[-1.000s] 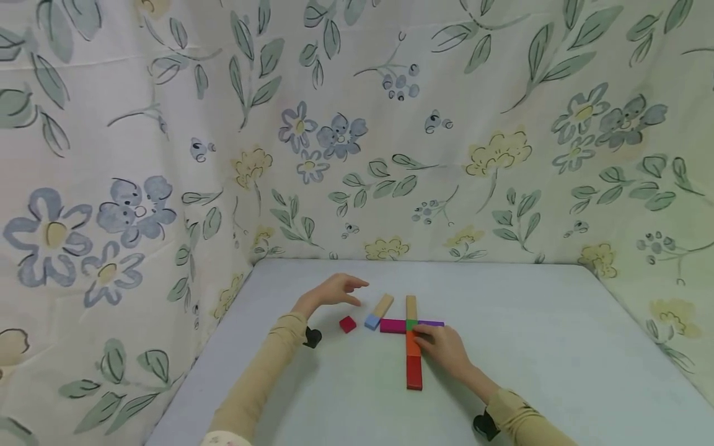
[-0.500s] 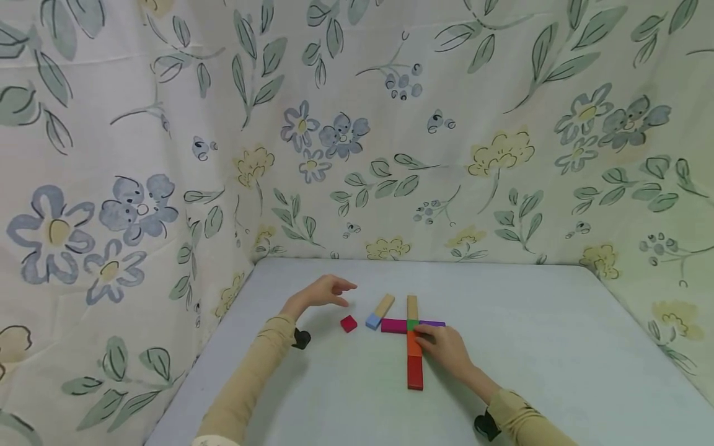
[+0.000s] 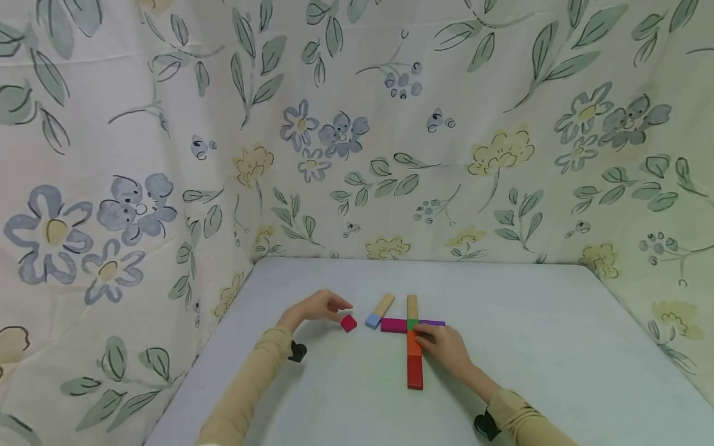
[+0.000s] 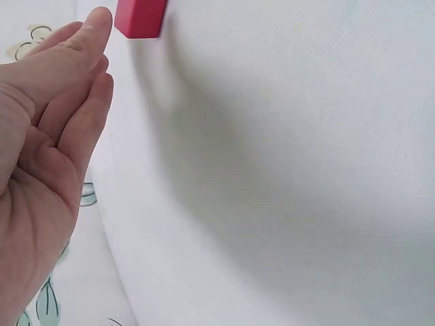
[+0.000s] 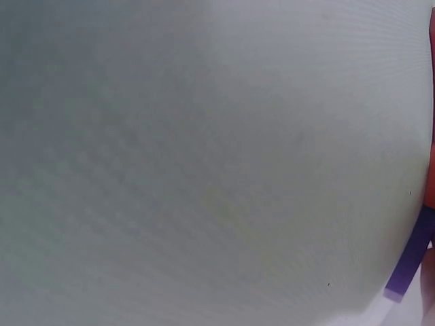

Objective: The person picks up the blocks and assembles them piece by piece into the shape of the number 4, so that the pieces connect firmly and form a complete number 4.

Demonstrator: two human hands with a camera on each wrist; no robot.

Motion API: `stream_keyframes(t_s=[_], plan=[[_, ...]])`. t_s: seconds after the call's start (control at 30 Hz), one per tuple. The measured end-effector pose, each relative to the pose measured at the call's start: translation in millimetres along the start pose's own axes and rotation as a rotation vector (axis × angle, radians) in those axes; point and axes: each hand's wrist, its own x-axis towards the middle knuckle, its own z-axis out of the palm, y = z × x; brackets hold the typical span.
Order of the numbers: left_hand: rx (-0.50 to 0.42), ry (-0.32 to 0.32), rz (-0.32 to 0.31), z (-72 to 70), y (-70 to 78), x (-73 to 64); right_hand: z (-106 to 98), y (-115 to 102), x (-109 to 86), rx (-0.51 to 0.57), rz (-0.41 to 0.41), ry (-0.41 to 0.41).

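In the head view my left hand (image 3: 317,306) hovers just beside a small red cube (image 3: 348,323), its fingers loosely bent around nothing. The left wrist view has that cube past the fingertips, with a gap between. My right hand (image 3: 448,351) rests its fingertips on an orange block (image 3: 413,348), close to a green block (image 3: 411,324). These two lie in a cross of blocks: plain wood (image 3: 411,306) above, red (image 3: 414,373) below, magenta (image 3: 393,325) left, purple (image 3: 434,323) right. At the right wrist view's edge, the purple block (image 5: 410,255) shows and most of the right hand is out of frame.
Between the red cube and the cross, a light blue block (image 3: 372,321) touches a slanted plain wood block (image 3: 385,303). Everything lies on a white table (image 3: 530,347). A floral curtain (image 3: 357,124) hangs behind and along the left side.
My left hand has drawn back to the left, then come down towards the red cube. My right hand stays on the orange block, and the blocks keep their places.
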Motion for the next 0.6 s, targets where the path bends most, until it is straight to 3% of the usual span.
stream_keyframes(t_s=[0.2, 0.6], plan=[[-0.009, 0.004, 0.008, 8.8, -9.9, -1.8, 0, 0, 0.0, -0.004, 0.009, 0.0], [-0.015, 0.007, 0.036, 16.0, -15.7, -0.1, -1, -1, -0.7, -0.011, -0.017, 0.02]])
